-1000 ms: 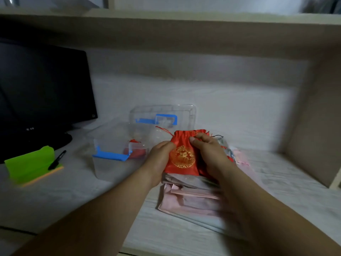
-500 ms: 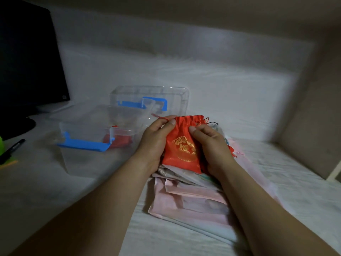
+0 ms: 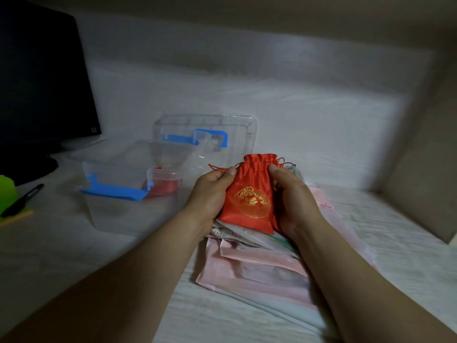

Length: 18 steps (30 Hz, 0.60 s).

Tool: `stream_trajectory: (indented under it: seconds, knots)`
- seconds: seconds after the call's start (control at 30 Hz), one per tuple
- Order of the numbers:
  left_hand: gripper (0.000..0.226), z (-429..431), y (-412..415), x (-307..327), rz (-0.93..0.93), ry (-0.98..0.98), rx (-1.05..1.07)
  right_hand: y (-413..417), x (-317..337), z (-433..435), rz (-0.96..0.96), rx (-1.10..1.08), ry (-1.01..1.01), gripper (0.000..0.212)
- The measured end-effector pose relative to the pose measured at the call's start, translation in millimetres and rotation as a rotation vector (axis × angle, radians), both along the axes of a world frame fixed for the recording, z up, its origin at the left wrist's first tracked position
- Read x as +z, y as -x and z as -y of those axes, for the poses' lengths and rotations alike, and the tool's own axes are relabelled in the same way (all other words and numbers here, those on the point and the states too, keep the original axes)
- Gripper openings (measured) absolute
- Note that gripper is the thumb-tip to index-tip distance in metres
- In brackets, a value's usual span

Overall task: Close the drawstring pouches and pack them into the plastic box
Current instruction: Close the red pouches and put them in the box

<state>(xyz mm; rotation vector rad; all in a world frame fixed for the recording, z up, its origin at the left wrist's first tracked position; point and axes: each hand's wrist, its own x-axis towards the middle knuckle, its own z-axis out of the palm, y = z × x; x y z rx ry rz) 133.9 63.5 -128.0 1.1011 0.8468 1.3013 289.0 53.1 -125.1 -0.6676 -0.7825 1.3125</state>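
Left grip (image 3: 210, 191) and right grip (image 3: 294, 199) both hold one red drawstring pouch (image 3: 249, 194), fingers curled round its sides, one thumb on each side of the neck. The pouch is roughly upright with a gold print facing the camera. Its neck is gathered under a small ruffle, and red cord ends stick out on both sides. The left cord end lies across the left grip's fingers. The pouch is held just over a stack of pale pink and grey pouches (image 3: 252, 263) lying flat on the tabletop (image 3: 74, 256); cannot tell if it touches the stack. Clear plastic box (image 3: 128, 184) sits to the left of the grips, top open, blue latch on its near side. Another red pouch (image 3: 160, 188) is inside the box, at its right end. Clear lid (image 3: 205, 137) with a blue handle is just behind the box. Far left: dark monitor (image 3: 37, 82), a black pen (image 3: 22, 200) and a green object (image 3: 7, 191) cut off by the edge.
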Motion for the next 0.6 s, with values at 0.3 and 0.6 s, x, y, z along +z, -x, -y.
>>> stream_trajectory:
  seconds: [0.3, 0.6]
  knots:
    - [0.028, -3, 0, -4, -0.015, -0.023, 0.045, 4, 2, 6, -0.032, 0.029, -0.020, 0.012]
    - [0.033, -15, -4, -15, 0.099, -0.021, 0.166, -13, -3, 1, -0.077, -0.060, 0.051, 0.014]
